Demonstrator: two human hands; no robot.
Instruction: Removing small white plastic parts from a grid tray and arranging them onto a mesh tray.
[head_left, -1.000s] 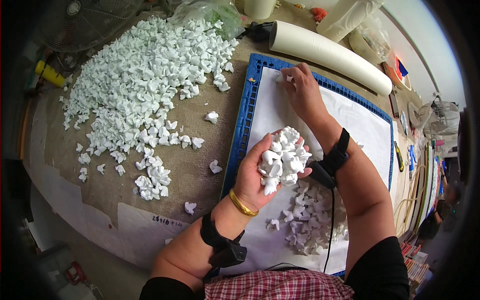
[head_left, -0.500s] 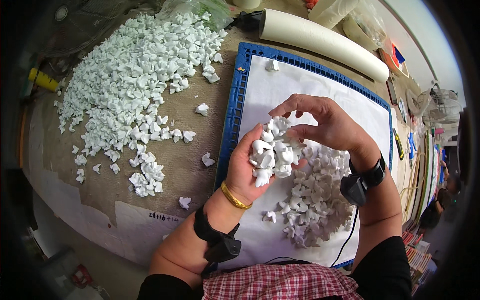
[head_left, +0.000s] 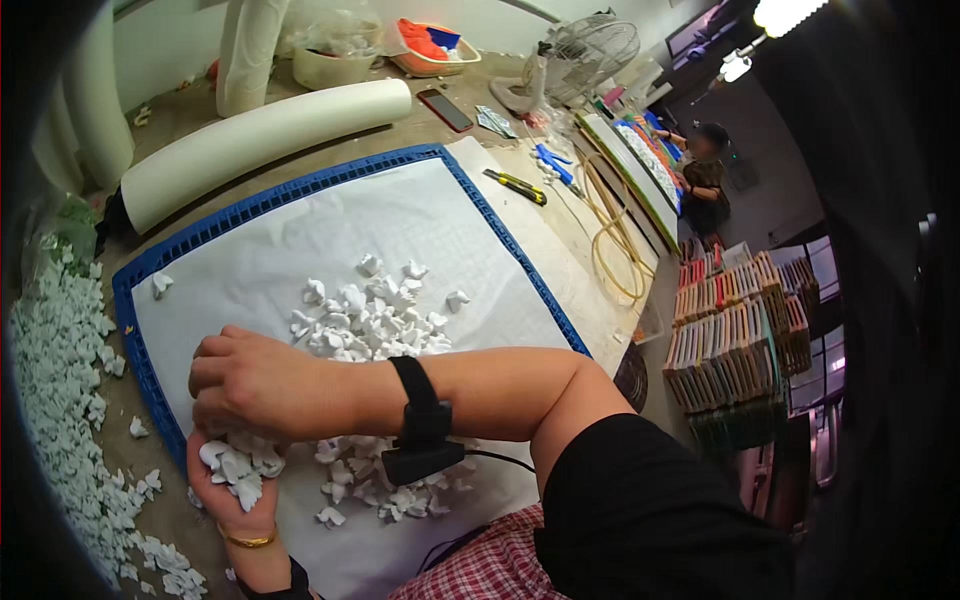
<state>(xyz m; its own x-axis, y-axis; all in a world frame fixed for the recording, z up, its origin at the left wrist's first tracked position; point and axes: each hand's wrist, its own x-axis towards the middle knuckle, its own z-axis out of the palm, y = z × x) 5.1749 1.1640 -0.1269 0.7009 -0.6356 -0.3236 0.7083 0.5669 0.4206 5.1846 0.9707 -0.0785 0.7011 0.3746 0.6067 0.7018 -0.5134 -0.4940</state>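
My left hand cups several small white flower-shaped pieces in its palm, low on the left. Directly above it, my right hand has its fingers curled down toward that handful; the fingertips and whatever they hold are hidden. A pile of the same white pieces lies on a white sheet, partly covered by my right forearm. One lone white piece rests near the sheet's left corner. The sheet lies within a blue slotted frame.
A large heap of white pieces spreads along the left. Behind the frame lie a cream roll, a phone and a yellow cutter knife. A blue tool, a coiled hose and a fan are farther right; another person works beyond.
The view has swung right, bringing the fan, shelves and other person into sight. My right hand has come over my left, fingers curled down. The left still holds its handful.
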